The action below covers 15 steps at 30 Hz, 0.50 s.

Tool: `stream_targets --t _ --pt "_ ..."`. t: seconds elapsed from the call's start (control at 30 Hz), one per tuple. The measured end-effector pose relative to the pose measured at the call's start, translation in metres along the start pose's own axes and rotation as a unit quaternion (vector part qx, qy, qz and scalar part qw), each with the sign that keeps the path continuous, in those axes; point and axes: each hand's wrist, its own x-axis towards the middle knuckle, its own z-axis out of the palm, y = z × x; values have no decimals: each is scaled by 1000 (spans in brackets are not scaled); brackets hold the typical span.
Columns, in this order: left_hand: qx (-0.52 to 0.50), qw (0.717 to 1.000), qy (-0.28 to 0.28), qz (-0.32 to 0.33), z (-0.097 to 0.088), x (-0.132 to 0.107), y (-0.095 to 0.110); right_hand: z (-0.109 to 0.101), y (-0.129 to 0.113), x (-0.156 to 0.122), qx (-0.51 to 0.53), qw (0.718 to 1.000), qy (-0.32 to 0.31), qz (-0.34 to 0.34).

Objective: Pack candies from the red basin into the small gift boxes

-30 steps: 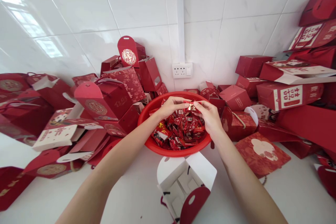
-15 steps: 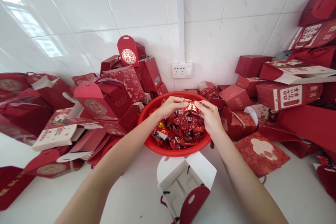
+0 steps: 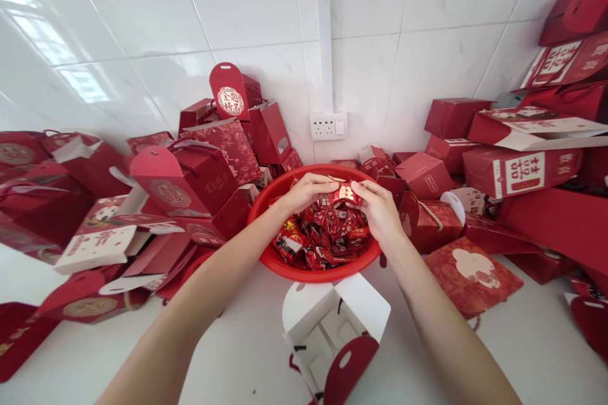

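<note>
Between my two hands is a small red candy packet (image 3: 346,192) with gold characters, held above a red plastic basket (image 3: 319,275). My left hand (image 3: 308,192) pinches its left end, and my right hand (image 3: 377,201) grips the right end. Below them the basket holds many red wrapped candies (image 3: 332,231). Just in front of the basket stands an open gift box (image 3: 327,335), white inside with a dark red flap. Its top is spread open, and the inside that shows is bare white card.
Red gift boxes (image 3: 185,177) are heaped on the left of the white table (image 3: 228,342). More boxes (image 3: 522,174) pile up on the right, beside a flat patterned box (image 3: 472,275). A power socket (image 3: 328,126) sits on the tiled wall behind.
The candy packet has turned slightly between my fingers, so its gold characters face me more. Both hands stay over the basket.
</note>
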Motion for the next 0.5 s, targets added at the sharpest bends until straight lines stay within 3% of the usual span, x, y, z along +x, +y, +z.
stream_targets --t 0.23,0.5 --pt "-7 999 33 15 -3 1 -4 -1 2 2 -53 999 9 1" --pt "51 998 -15 32 0 2 -6 -4 6 5 -43 999 22 -19"
